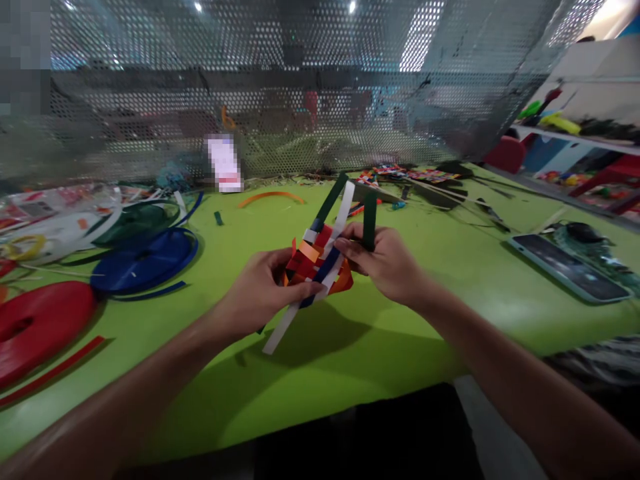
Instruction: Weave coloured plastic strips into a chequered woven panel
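Both hands hold up a small woven piece (320, 263) made of red, orange, white, blue and dark green plastic strips, a little above the green table (350, 333). My left hand (267, 283) grips its left side, thumb pressed on the weave. My right hand (387, 260) pinches its right side and holds a dark green strip (370, 220) that sticks upward. A white strip (283, 327) hangs down from the weave toward the table, and other loose ends of green and white rise behind it.
Coils of strip lie at the left: a red one (35, 327), a blue one (145, 257), a dark green one (137, 220). A phone (567, 267) rests at the right. An orange strip (270, 197) and scraps lie farther back, before a perforated metal screen (300, 87).
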A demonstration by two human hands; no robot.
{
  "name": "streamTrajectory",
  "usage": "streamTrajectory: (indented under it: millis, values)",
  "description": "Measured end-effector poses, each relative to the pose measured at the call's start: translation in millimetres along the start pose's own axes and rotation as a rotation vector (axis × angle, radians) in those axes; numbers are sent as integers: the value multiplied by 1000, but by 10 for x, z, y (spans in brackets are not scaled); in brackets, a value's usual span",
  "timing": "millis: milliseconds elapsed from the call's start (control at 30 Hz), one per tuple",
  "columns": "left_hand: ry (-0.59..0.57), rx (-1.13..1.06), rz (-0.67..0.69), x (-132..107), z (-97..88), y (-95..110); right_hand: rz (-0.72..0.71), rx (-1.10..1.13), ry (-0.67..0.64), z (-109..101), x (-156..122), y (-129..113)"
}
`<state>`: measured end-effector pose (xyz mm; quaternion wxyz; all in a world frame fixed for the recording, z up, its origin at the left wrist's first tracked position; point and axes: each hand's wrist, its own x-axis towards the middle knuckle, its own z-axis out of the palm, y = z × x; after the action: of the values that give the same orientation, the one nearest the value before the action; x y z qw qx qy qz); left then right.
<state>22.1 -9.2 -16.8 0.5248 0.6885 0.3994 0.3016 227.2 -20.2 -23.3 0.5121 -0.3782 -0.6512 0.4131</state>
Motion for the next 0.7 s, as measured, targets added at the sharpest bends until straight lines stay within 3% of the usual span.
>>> streamTrajectory:
  millis: [433, 700]
  values:
    - [-13, -77, 9, -2, 17, 23, -105, -192, 62, -7, -20, -6]
    - [-100, -176, 42, -10, 1, 24, -127, -198, 26, -75, -36, -20]
